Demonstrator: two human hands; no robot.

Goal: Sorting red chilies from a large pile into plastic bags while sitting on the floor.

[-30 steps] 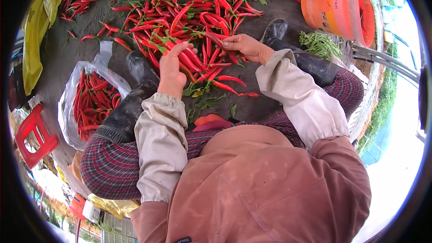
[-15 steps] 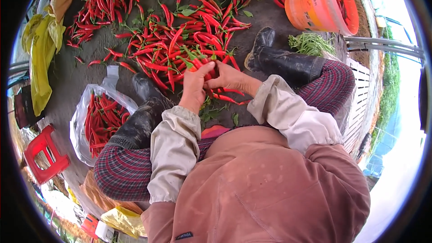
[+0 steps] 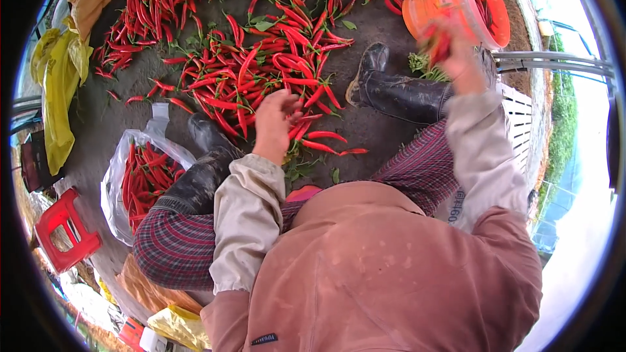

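Observation:
In front of me a loose pile of red chili peppers (image 3: 254,68) with green stems lies on the dark ground. My left hand (image 3: 272,124) is over the near edge of this pile, fingers loosely bent and apart, nothing visible in it. Off to the right, my right hand (image 3: 464,62) is raised and smeared by motion. Its fingers are closed on a bunch of chili peppers (image 3: 438,45) beside an orange bucket (image 3: 427,10), which lies tilted with its mouth toward the right. More peppers show inside the bucket.
My black boots (image 3: 404,94) flank the pile. On the left are a clear plastic bag (image 3: 114,186) of chilies, a red plastic stool (image 3: 85,244) and a yellow bag (image 3: 55,91). Green stems (image 3: 427,68) lie below the bucket. A longer chili heap (image 3: 156,10) curves along the far side.
My hands have parted. The right one has swung right and up to the bucket with the bunch of chili peppers; the left has stayed by the pile and its fingers have loosened.

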